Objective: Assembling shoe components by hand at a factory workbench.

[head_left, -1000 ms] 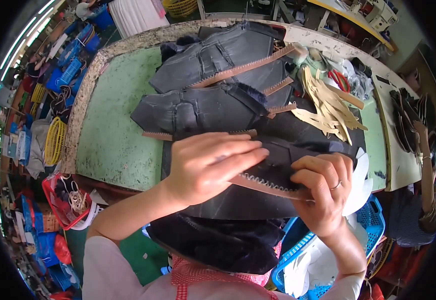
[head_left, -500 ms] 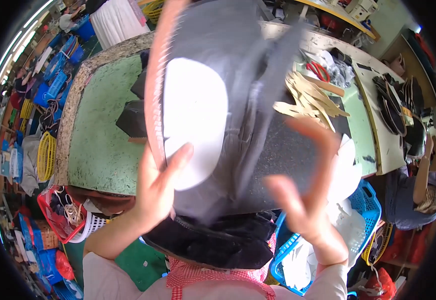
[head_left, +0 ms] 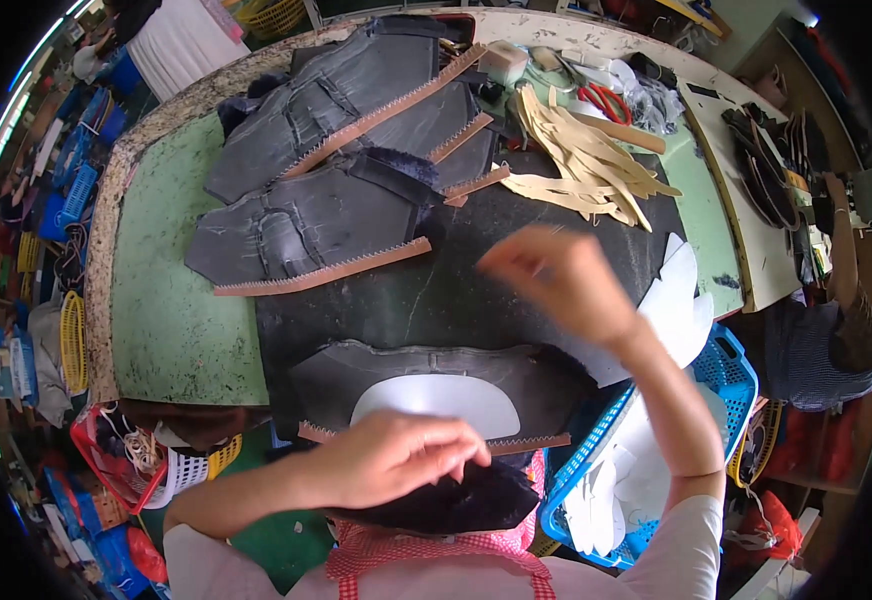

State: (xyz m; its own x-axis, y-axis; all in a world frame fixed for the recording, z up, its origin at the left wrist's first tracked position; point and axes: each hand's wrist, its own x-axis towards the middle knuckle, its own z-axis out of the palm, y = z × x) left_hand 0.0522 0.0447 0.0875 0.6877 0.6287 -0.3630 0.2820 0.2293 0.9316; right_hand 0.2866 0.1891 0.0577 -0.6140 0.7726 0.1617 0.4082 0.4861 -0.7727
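A dark grey piece with black fur backing (head_left: pixel 316 385) lies at the table's front edge. It bears a white oval patch (head_left: pixel 436 398) and a brown toothed strip (head_left: pixel 531 440) along its near side. My left hand (head_left: pixel 396 460) is over its near edge, covering part of the patch, fingers curled together. My right hand (head_left: pixel 561 285) is raised over the black mat (head_left: pixel 386 320), its fingers bent toward the thumb in a pinch. Whatever either hand pinches, if anything, cannot be made out. Several similar dark pieces (head_left: pixel 286 235) with brown toothed strips overlap at the far left.
Cream strips (head_left: pixel 596 170) lie in a heap at the far right, near red-handled scissors (head_left: pixel 604 102). White sheet pieces (head_left: pixel 676 300) overhang a blue basket (head_left: pixel 726 370) at right. A red basket (head_left: pixel 106 465) stands at lower left. Another person (head_left: pixel 821 340) works at far right.
The dark piece with the white oval has come down from upright before me to flat at the front edge. My left hand has let go of its side; my right hand's spread fingers have drawn together.
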